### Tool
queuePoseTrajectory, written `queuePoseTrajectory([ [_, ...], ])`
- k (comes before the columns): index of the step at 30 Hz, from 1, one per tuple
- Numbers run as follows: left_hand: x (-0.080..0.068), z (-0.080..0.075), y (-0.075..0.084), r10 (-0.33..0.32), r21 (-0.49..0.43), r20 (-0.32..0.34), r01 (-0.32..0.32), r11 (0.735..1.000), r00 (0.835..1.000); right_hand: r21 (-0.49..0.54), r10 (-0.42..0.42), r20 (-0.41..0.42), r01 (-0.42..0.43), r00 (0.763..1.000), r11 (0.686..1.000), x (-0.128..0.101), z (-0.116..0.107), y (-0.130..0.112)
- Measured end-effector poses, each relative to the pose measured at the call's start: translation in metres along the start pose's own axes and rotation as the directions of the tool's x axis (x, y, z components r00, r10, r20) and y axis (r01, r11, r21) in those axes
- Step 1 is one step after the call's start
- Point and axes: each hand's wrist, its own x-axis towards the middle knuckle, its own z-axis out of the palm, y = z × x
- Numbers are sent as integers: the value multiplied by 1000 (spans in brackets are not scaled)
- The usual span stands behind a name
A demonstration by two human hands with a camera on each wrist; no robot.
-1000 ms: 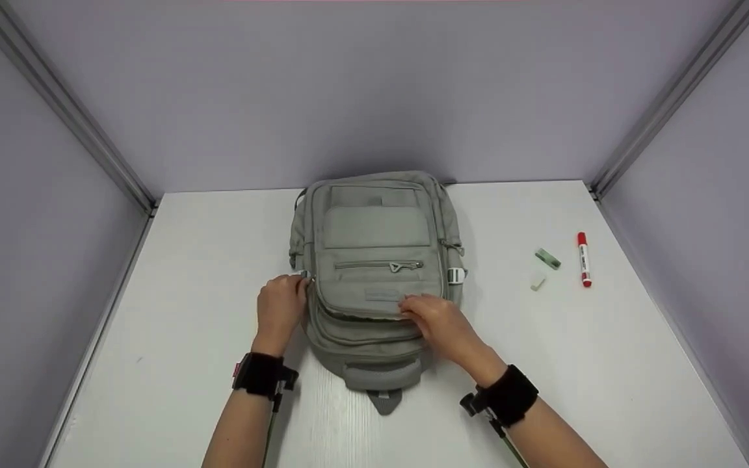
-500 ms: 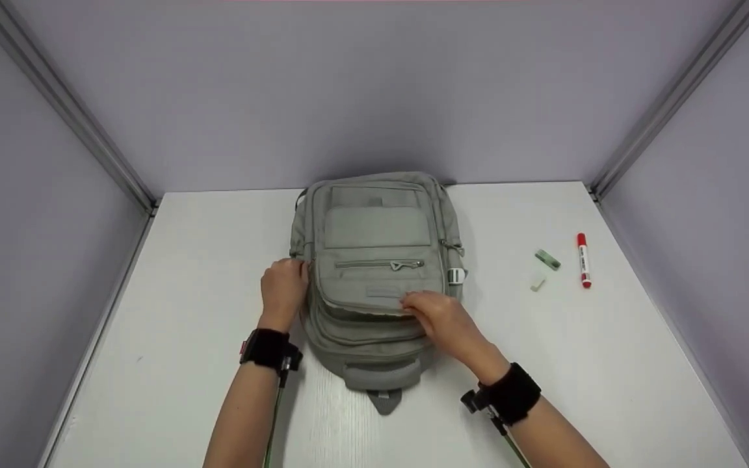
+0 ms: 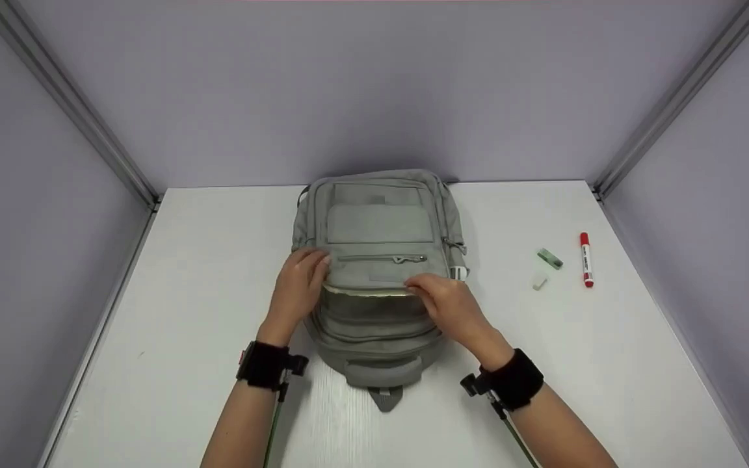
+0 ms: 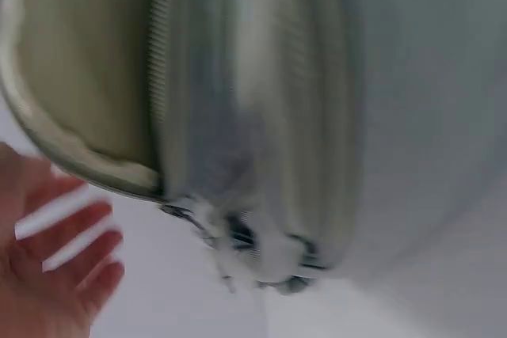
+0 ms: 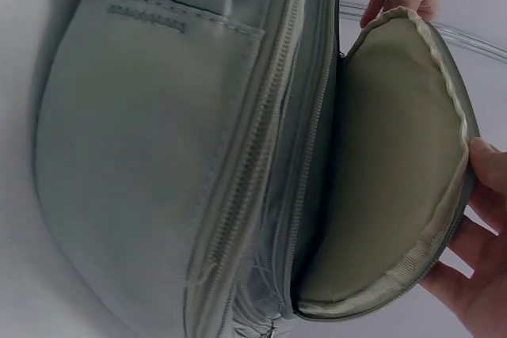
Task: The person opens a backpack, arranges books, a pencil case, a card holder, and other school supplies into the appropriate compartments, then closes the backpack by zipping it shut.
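Note:
A grey-green backpack [image 3: 381, 224] lies on the white table, its handle end toward me. Its front pocket is unzipped, and the front flap [image 5: 396, 140] is lifted, showing a tan lining. My right hand [image 3: 449, 309] pinches the rim of this flap between thumb and fingers, as the right wrist view also shows. At the flap's left side is my left hand [image 3: 298, 286], its fingers loosely spread beside the rim in the left wrist view. Whether those fingertips touch the fabric is hard to tell. The pocket's inner depth is in shadow.
On the right of the white table [image 3: 205, 260] lie a red-capped marker [image 3: 586, 260], a small green object [image 3: 550, 259] and a small pale block [image 3: 539, 281]. Grey-lilac panels [image 3: 374, 84] enclose the table at the back and sides.
My left hand has moved up along the pocket's left side, then onto the flap's edge with loosened fingers. My right hand has raised the flap, and the pocket gapes wider.

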Motion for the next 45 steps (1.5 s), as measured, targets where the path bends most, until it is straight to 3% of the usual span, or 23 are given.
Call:
queuePoseTrajectory([
  [2,-4,-5,10,94,-107,100,-83,991,991,-1,-1,-9,1,1000,1000,6,-4,1],
  [4,-7,-6,15,188,-163,173,-160,974,967,-8,-3,-12,3,1000,1000,12,-7,1],
  [6,-8,-7,17,253,-177,199,-220,959,947,-8,-3,-12,3,1000,1000,18,-10,2],
  [8,-9,-5,15,287,-135,180,-266,955,941,-14,-2,-6,2,1000,1000,22,-13,2],
  [16,-5,1,10,229,94,50,-233,968,972,-19,4,9,-4,1000,1000,31,-15,3],
  [23,9,3,11,230,185,-68,-214,959,971,-4,103,-30,-103,994,995,28,-29,17],
  [27,16,4,13,204,204,-133,-174,963,970,-2,218,-79,-218,973,976,21,-41,38],
  [31,22,4,15,185,218,-179,-144,965,966,-29,374,-100,-378,922,925,8,-53,68],
  [35,26,5,16,167,218,-199,-122,968,966,-95,524,-97,-532,846,842,-9,-64,103],
  [42,27,8,19,140,201,-194,-101,974,971,-280,711,-117,-710,693,646,-55,-83,165],
  [45,27,9,19,143,214,-190,-101,972,971,-326,789,-117,-774,604,544,-77,-87,182],
])
